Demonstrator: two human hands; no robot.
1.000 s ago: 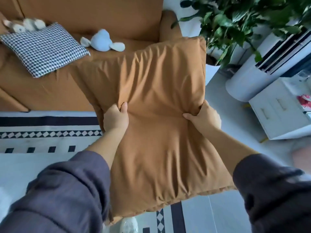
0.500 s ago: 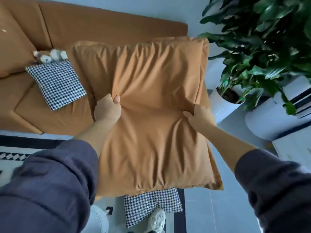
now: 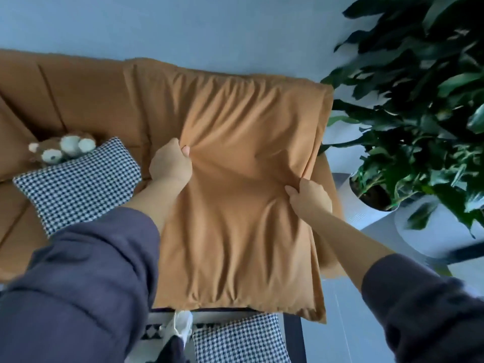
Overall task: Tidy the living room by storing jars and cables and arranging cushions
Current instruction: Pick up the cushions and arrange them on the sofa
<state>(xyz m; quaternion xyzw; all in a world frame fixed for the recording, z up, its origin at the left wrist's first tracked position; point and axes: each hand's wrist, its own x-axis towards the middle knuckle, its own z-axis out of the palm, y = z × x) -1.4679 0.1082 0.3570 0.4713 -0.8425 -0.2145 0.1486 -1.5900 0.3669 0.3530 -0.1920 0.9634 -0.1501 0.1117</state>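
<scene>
A large, plump orange-brown fabric cushion (image 3: 235, 205) is held up in the air in front of the right end of a matching orange-brown upholstered sofa (image 3: 78, 95), hiding most of that end. Whether its far face touches the sofa's backrest cannot be told. The left hand (image 3: 170, 163) has its fingers (image 3: 171, 149) clenched on a bunch of the cover near the cushion's upper left, and creases spread out from that grip. The right hand (image 3: 309, 197) grasps the cushion's right edge, thumb on the near face and the other fingers hidden behind the fabric. Both forearms come out of dark grey-blue sleeves (image 3: 86, 279). On the sofa's seat, towards its left end, lies a small black-and-white houndstooth cushion (image 3: 78, 179), tilted, with a brown-and-white plush toy (image 3: 62, 149) just behind it against the backrest. On the floor in front of the sofa, below the raised cushion's bottom edge, a second houndstooth cushion (image 3: 241, 341) lies beside a white shoe (image 3: 180, 328). Past the sofa's right end stands a leafy dark green plant (image 3: 419, 113) in a white pot (image 3: 366, 213) — its leaves are blurred.
</scene>
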